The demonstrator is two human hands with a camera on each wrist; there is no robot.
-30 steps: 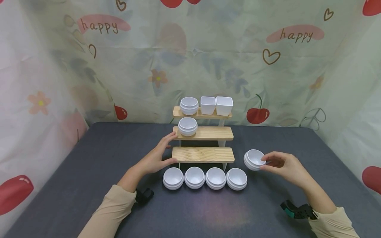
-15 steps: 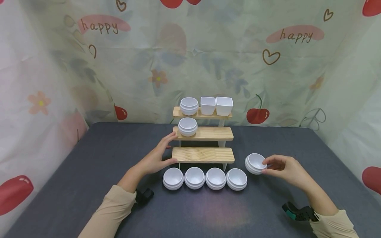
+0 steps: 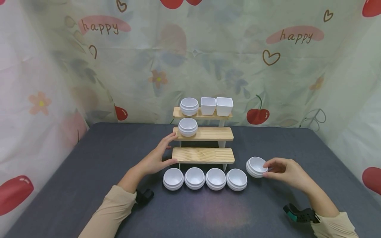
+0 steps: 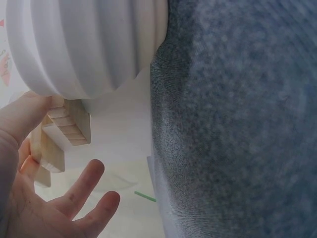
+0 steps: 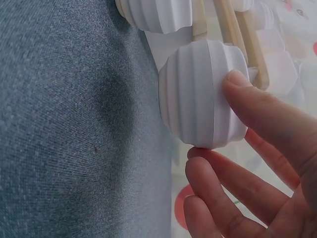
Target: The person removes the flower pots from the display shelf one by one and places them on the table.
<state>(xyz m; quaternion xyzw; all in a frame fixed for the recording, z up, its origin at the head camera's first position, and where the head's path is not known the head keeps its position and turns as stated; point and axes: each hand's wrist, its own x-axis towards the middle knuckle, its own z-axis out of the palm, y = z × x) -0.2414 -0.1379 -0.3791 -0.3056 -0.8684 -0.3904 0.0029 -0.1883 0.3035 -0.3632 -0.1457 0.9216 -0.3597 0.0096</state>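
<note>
My right hand [image 3: 287, 170] pinches a small round white bowl [image 3: 254, 167] by its right side, right of a three-tier wooden stand. In the right wrist view, the thumb lies at the rim of this ribbed bowl [image 5: 198, 96], with fingertips under its other side. A gap shows between the bowl and the dark cloth. My left hand [image 3: 156, 157] touches the stand's left end, its thumb at the lowest board [image 3: 205, 155] and its fingers at the middle board [image 3: 212, 134]. Several matching bowls [image 3: 194, 178] stand in a row before the stand.
One round bowl [image 3: 188, 127] sits at the left of the middle board. Another round bowl [image 3: 189, 106] and two square white bowls [image 3: 208, 105] fill the top board [image 3: 178, 114]. A patterned curtain [image 3: 196, 66] hangs behind the dark-covered table [image 3: 208, 211].
My right hand has moved a little toward me and slightly to the right, carrying the bowl lower in the head view. My left hand has stayed at the stand.
</note>
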